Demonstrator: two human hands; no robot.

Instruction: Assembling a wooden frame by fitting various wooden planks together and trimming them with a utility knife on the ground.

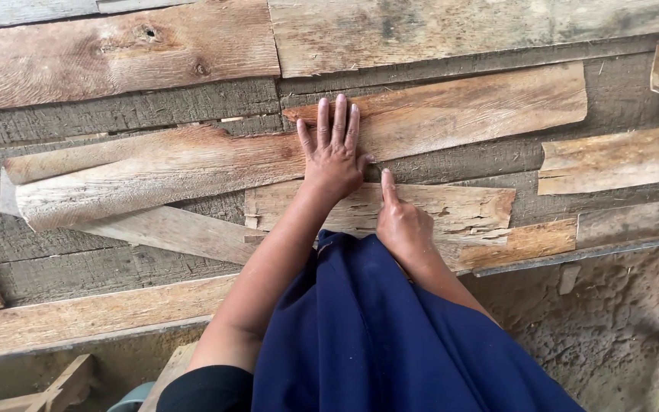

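Left hand (332,152) flat, fingers spread on long wood slab (192,164); right hand (401,221) curled, forefinger out on shorter board (459,210).

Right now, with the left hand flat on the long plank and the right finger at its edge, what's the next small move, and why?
Probably press down with the left hand and nudge the long plank with the right hand. The left palm lies flat on the plank's middle; the right forefinger points at its lower edge, where it overlaps the shorter board beneath. That seam looks uneven.
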